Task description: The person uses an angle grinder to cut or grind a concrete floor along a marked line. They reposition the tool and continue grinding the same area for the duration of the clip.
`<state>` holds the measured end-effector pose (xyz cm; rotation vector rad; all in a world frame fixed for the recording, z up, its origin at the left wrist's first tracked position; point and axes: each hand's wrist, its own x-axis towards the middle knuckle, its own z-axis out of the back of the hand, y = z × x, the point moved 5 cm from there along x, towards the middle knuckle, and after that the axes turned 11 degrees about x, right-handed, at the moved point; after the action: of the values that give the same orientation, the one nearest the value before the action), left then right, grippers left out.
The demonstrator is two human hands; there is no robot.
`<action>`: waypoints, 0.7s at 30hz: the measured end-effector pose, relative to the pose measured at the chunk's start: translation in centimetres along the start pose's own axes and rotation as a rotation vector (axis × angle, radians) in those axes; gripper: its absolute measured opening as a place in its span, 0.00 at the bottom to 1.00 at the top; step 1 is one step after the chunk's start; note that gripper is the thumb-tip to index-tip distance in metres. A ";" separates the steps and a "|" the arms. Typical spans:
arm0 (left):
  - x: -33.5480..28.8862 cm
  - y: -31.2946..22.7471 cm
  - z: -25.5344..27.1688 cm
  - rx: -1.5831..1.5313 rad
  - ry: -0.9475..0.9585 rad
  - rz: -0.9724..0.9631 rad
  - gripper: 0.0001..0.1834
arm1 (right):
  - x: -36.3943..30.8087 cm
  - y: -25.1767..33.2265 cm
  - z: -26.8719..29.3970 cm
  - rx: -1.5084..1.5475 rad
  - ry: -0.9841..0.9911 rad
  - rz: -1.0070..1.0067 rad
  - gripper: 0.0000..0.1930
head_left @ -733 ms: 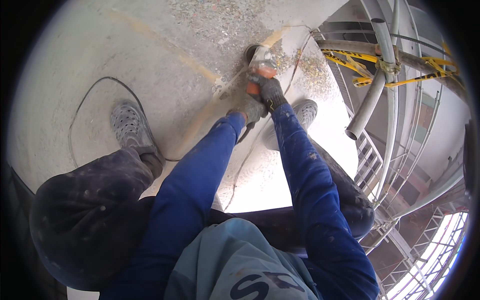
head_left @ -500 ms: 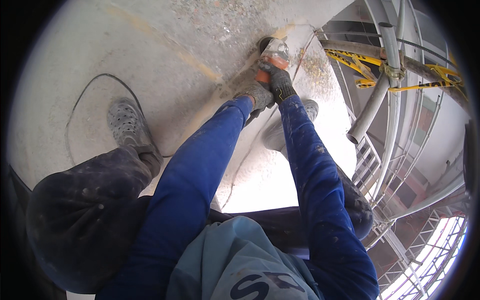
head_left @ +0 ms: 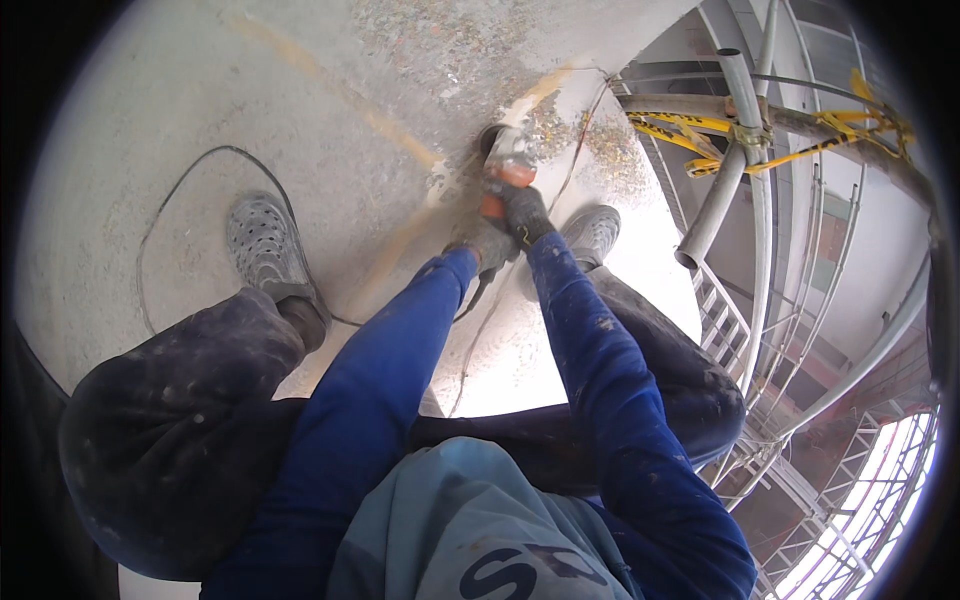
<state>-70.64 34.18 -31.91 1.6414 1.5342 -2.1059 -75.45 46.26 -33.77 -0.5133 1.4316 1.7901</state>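
Observation:
Both my gloved hands are closed around an orange, dust-coated angle grinder (head_left: pixel 516 175), held low against the concrete floor between my feet. My left hand (head_left: pixel 482 240), in a grey glove, wraps the rear of the body. Just ahead of it and to the right, my right hand (head_left: pixel 526 212), in a darker glove, grips the body near its head. At the grinder's far end a dark round disc or guard (head_left: pixel 490 138) shows; the grinding contact itself is hidden. A black power cord (head_left: pixel 478 292) trails from the rear, below my left hand.
The concrete floor (head_left: pixel 330 150) carries yellowish stripes and a rough speckled patch. The cord (head_left: pixel 160 215) loops around my left shoe (head_left: pixel 262 240). My right shoe (head_left: pixel 593 232) is beside the grinder. Past the slab's right edge stand scaffold pipes (head_left: pixel 735 100) wrapped in yellow-black tape (head_left: pixel 705 165).
My hands and the grinder have moved left and nearer to me over the floor. More of my right shoe is visible. Both hands keep their grip.

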 end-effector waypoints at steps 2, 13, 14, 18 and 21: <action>-2.0 1.2 -0.6 -0.017 -0.051 0.016 0.08 | -1.4 -1.6 -0.4 -0.054 0.031 0.014 0.36; -3.2 1.8 0.1 0.039 -0.038 0.031 0.10 | -2.3 -1.5 -1.0 -0.215 0.032 0.027 0.37; -2.7 1.4 0.0 0.035 -0.031 0.027 0.09 | -1.8 -1.2 -0.7 -0.245 0.059 0.065 0.36; -0.3 0.0 -0.5 -0.053 -0.019 0.047 0.07 | 0.9 -0.2 0.5 -0.453 0.117 0.250 0.33; 1.5 -1.0 0.4 -0.061 -0.034 0.039 0.07 | 3.0 0.9 0.8 -0.406 0.091 0.271 0.34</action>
<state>-72.17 35.10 -32.36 1.5948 1.5275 -2.0354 -77.86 47.92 -35.13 -0.6361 1.2439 2.3228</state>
